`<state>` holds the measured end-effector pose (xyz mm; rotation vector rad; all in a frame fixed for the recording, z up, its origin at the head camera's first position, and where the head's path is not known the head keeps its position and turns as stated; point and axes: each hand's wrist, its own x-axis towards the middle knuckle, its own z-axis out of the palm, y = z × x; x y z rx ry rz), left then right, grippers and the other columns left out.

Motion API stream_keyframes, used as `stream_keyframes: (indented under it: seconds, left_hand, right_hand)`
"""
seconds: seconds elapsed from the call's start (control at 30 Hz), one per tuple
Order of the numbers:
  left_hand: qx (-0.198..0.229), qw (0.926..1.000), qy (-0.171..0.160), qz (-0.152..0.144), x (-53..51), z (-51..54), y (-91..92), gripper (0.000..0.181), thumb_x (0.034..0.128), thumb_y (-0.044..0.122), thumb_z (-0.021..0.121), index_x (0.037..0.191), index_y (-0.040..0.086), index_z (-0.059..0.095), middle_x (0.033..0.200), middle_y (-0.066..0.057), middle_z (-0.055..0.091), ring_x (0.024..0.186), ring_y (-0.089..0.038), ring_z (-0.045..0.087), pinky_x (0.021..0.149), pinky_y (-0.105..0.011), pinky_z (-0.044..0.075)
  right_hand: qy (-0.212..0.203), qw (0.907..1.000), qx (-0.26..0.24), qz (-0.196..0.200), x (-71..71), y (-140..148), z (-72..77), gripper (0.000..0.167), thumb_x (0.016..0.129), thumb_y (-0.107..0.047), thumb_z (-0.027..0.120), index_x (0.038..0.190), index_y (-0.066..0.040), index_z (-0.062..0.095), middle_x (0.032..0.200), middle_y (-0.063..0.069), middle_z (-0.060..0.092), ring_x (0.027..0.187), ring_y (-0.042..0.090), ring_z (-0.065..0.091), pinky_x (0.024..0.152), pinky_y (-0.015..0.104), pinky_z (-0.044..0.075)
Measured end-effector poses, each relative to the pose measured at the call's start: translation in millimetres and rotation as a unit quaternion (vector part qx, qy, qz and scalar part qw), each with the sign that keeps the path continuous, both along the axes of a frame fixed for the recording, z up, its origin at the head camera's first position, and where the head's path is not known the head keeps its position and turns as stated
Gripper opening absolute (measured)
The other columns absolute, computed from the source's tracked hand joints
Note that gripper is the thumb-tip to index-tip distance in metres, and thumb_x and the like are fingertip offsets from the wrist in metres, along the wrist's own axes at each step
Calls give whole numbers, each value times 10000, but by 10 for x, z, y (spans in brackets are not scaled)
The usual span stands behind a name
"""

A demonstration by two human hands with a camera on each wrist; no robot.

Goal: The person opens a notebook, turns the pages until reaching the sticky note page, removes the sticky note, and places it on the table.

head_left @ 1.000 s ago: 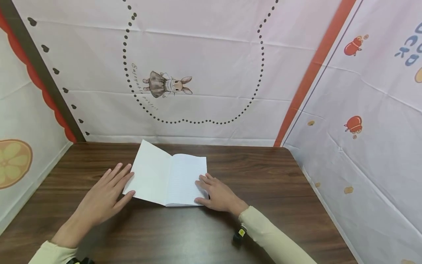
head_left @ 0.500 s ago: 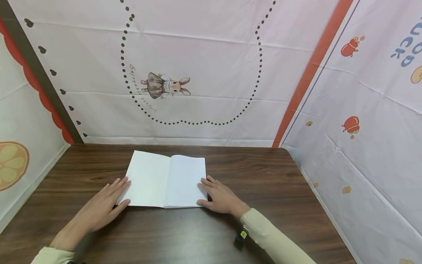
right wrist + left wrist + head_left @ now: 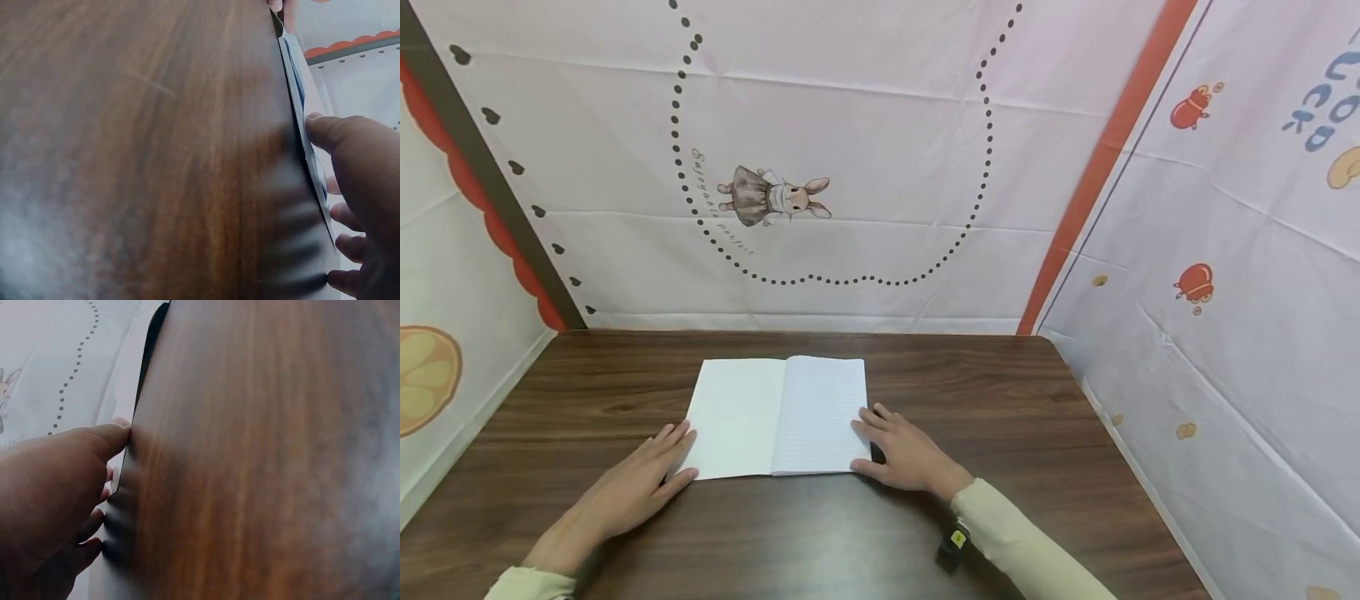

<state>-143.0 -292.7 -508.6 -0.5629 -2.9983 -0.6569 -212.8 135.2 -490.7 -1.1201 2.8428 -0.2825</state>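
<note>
An open notebook (image 3: 778,417) lies on the brown wooden table, a blank white side at left and a lined page at right. My left hand (image 3: 632,485) rests at its lower left corner, fingers extended and thumb on the cover's edge. On the other side my right hand (image 3: 906,448) touches the lined page's right edge with thumb and fingertips, the fingers spread. In the left wrist view, the thumb (image 3: 115,434) lies on the thin cover edge. The right wrist view shows the thumb (image 3: 325,128) on the thicker stack of pages.
The wood-grain table (image 3: 760,542) extends around the notebook. A white printed cloth (image 3: 880,167) hangs behind it, and another cloth wall (image 3: 1247,375) stands along the right side. A dark strap device with a yellow mark (image 3: 953,543) is on the right wrist.
The notebook's left side has come down from a raised tilt to lie flat. My left hand has moved down and slightly left with it. The right hand stays at the right edge.
</note>
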Motion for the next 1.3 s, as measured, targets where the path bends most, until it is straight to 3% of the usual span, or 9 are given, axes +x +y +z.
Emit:
stream_keyframes:
  seconds: [0.3,1.07,1.2,1.3]
  left_hand:
    - [-7,10000,-39,9,-27,-14,0,718,1039,461,564,1524,-48,420,1609,-274,331,1479,-503,289,1252,-558,145]
    - [5,10000,14,16,-25,-7,7,706,1033,446,584,1506,-58,444,1592,-291,350,1461,-523,306,1172,-665,244]
    - [-146,9993,344,-27,-42,31,22,672,1008,439,632,1452,-53,522,1541,-292,433,1410,-535,386,1098,-680,339]
    - [-310,9958,856,-23,-70,105,59,613,981,407,681,1378,-54,598,1452,-289,535,1344,-537,467,1043,-683,396]
  right_hand:
    - [43,10000,-36,-34,29,20,7,702,1029,-590,490,1573,-151,422,1642,76,354,1540,309,274,1238,481,282]
    - [353,9973,39,-636,49,-125,6,647,1005,-631,502,1495,-213,552,1554,30,500,1475,319,406,1171,489,398]
    - [355,9974,23,-631,57,-120,-6,643,1006,-628,504,1496,-214,551,1551,34,504,1473,321,411,1175,489,392]
    - [362,9975,2,-614,54,-121,-13,641,1005,-624,510,1496,-214,550,1548,36,508,1472,319,413,1177,490,390]
